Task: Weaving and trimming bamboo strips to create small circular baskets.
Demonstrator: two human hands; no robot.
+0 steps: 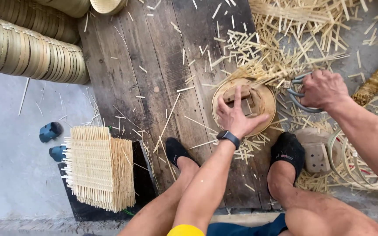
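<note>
My left hand [238, 114] presses flat on a small wooden block lying on a round woven bamboo piece [265, 98], which rests on the dark wooden boards [154, 65]. A dark watch is on that wrist. My right hand [322, 88] grips the handles of large metal shears [297, 94] at the round piece's far right edge, where bamboo strip ends [263, 70] stick out. My two feet in black socks [287, 148] stand on the boards on either side of my left forearm.
A stack of square woven bamboo mats [99, 166] lies at the left. Rows of stacked round bamboo rims [31, 52] fill the upper left. Cut bamboo slivers [302, 39] litter the upper right. Blue sandals [50, 131] sit on the grey floor. A beige clog [316, 153] and bamboo hoops [346, 166] lie at right.
</note>
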